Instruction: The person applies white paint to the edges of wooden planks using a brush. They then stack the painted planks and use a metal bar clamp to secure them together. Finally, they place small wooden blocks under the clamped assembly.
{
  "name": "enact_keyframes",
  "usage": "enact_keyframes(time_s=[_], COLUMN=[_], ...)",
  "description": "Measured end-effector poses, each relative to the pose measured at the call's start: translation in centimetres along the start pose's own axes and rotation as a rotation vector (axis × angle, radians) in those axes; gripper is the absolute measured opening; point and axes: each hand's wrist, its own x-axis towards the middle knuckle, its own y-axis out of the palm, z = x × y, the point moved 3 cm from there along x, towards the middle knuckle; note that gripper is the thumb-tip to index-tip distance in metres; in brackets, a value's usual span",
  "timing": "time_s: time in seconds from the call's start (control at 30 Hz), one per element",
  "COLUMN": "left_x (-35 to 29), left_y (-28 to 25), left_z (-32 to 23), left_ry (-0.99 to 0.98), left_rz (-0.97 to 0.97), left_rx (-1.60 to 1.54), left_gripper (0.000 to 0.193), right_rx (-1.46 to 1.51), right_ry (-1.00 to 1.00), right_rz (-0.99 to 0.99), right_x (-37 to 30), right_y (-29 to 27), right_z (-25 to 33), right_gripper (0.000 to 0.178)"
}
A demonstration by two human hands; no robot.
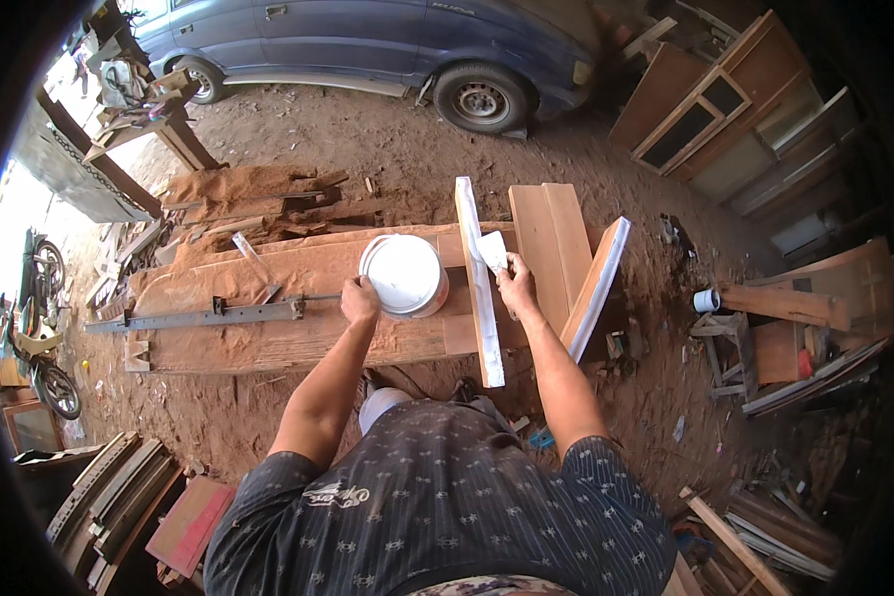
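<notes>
A white plastic bucket (403,275) stands on the wooden workbench, its round top white; whether that is a lid or the contents, I cannot tell. My left hand (361,299) is closed on the bucket's left side. My right hand (518,287) is wrapped round the handle of a putty knife, whose wide blade (492,251) is covered in white. That blade lies against or just over a narrow wooden strip (483,308) with a white-coated top face. Farther right, a second strip (598,288) with a white face leans at an angle beside two brown boards (554,238).
The sawdust-covered bench (209,343) bears a long metal bar clamp (209,317) and a hammer-like tool (255,266). Beyond it is a parked blue van (348,45). At the right, a small white cup (706,301) sits by a wooden stool; stacked timber (119,507) lies at lower left.
</notes>
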Motion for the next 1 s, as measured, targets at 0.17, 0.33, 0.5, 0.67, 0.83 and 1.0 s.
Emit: enact_keyframes(time_s=[0.17,0.33,0.5,0.67,0.83,1.0], left_x=[-1.3,-4.5,-5.0,-4.4,-4.4,-4.2], left_y=[-0.4,0.5,1.3,2.4,2.6,2.3], left_z=[-1.4,-3.9,-3.7,-2.8,-2.9,-3.2], left_ry=[0.163,0.375,0.293,0.311,0.290,0.255], left_rz=[-0.096,-0.003,0.118,0.086,0.112,0.160], left_rx=[0.011,0.302,0.109,0.144,0.156,0.137], left_gripper=[0.055,0.110,0.117,0.118,0.120,0.120], right_rx=[-0.322,-0.506,-0.347,-0.414,-0.538,-0.497], right_ry=[-0.191,-0.130,-0.227,-0.044,0.061,0.360], right_rz=[-0.157,0.156,0.275,0.374,0.293,0.160], right_x=[0.2,0.4,0.5,-0.4,-0.1,-0.8], right_y=[-1.0,-0.3,0.1,-0.1,-0.6,-1.3], right_z=[-1.7,-2.5,-3.0,-5.1,-5.8,-6.0], right_gripper=[0.028,0.048,0.063,0.063,0.060,0.053])
